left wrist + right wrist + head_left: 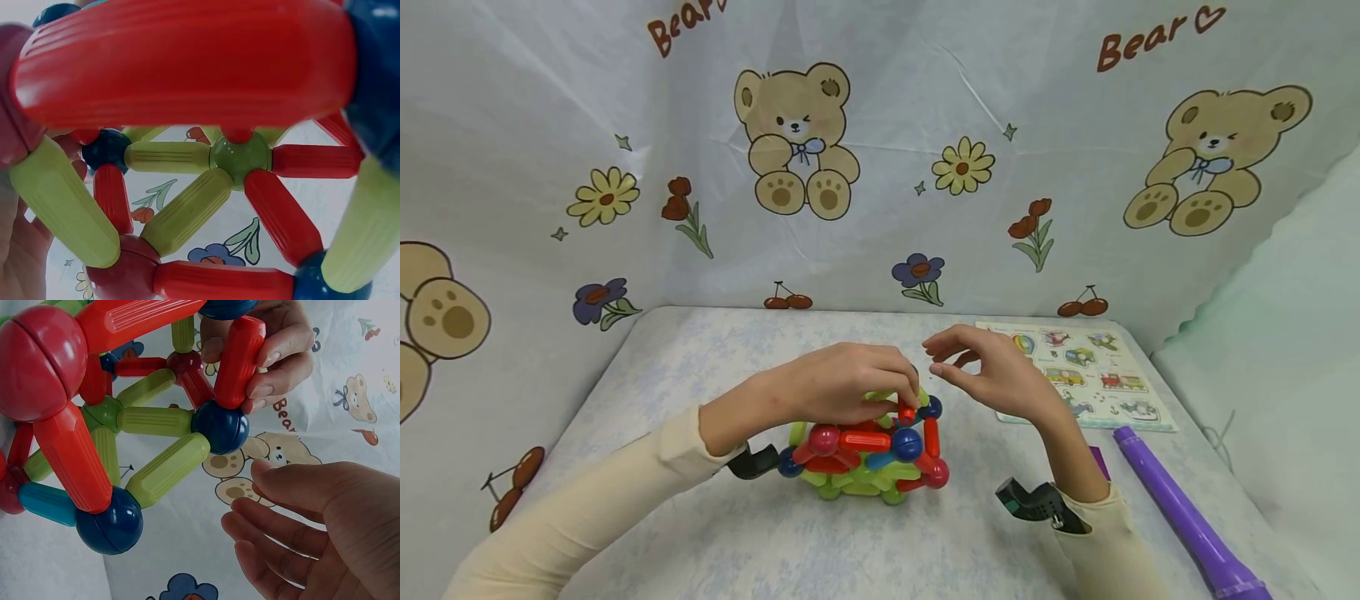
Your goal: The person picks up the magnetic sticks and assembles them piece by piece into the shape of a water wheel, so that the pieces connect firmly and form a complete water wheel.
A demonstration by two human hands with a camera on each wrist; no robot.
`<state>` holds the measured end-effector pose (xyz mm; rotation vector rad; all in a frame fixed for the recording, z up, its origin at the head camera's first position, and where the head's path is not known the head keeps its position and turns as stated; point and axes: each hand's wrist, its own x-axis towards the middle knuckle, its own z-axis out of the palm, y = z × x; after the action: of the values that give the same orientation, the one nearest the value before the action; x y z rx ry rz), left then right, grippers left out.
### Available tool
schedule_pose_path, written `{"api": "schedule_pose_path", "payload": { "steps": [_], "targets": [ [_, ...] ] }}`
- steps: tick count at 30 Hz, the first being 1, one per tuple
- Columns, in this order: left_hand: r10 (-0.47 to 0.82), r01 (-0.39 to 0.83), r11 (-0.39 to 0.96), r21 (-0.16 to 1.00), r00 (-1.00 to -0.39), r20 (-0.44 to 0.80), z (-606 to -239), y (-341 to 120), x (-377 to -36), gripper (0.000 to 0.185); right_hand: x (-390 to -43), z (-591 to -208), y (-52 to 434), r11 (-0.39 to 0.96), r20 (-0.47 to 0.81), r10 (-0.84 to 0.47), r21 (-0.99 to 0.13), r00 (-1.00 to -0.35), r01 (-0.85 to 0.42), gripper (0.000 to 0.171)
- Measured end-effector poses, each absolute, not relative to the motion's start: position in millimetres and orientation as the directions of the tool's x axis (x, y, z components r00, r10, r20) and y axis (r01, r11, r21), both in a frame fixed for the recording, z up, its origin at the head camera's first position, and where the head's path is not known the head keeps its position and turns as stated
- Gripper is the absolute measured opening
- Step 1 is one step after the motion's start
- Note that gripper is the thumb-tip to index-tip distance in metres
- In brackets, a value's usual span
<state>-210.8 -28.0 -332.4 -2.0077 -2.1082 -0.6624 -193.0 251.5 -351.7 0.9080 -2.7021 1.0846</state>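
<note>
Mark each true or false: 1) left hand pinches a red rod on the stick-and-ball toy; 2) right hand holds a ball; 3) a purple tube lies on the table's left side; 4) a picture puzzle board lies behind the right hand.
1) The left hand pinches a short red plastic rod at the top of the multicoloured rod-and-ball toy structure: true.
2) The right hand holds a ball: false, it is empty, fingers relaxed.
3) The purple plastic tube lies left: false, it lies right.
4) The vehicle-picture puzzle board lies behind the right hand: true.

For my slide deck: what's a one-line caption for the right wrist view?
Left hand grips a red rod on a rod-and-ball toy; right hand hovers open beside it.
</note>
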Motion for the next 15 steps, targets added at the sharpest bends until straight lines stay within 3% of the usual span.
{"api": "schedule_pose_path", "payload": {
  "steps": [15],
  "targets": [
    [0.938,0.995,0.022,0.100,-0.055,0.342,-330.0,-24.8,-206.1,0.018,-192.9,-353.6,252.1,0.555,0.299,-0.510,-0.601,-0.806,-0.575,0.027]
  ]
}}
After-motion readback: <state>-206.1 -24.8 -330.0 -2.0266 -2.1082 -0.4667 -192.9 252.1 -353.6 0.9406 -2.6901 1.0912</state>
